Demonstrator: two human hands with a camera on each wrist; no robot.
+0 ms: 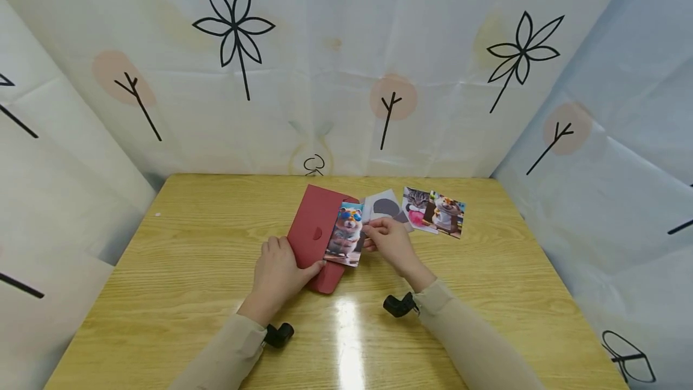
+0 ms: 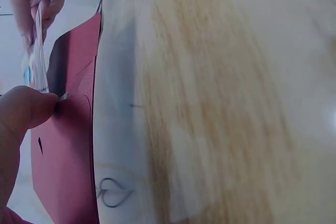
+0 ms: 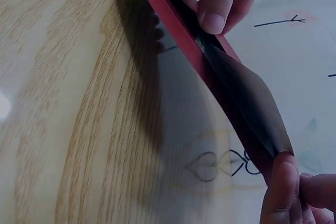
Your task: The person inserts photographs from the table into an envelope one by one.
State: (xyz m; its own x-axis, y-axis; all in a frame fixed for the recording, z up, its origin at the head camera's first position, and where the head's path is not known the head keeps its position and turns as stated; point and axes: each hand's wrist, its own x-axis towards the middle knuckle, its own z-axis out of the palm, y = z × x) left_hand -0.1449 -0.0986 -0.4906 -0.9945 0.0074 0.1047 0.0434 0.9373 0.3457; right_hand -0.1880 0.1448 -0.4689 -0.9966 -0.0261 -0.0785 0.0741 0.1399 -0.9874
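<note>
My left hand (image 1: 278,272) grips the lower left side of a red paper envelope (image 1: 311,215), held tilted over the table. Its thumb (image 3: 212,19) is at the envelope's open edge in the right wrist view. With thumb and fingers my right hand (image 1: 390,245) pinches the right edge of a photo card (image 1: 346,236) printed with a hamster in sunglasses. That card overlaps the envelope's open right side. Seen from the left wrist, the card (image 2: 38,69) stands nearly edge-on between the two hands, its lower end behind the left thumb.
Behind the right hand lies a grey and white sheet (image 1: 384,206) with a dark round shape. Beside it, a cat picture card (image 1: 415,209) is partly covered by another animal card (image 1: 446,215). The wooden table (image 1: 206,245) meets patterned cloth (image 1: 325,77) at its back.
</note>
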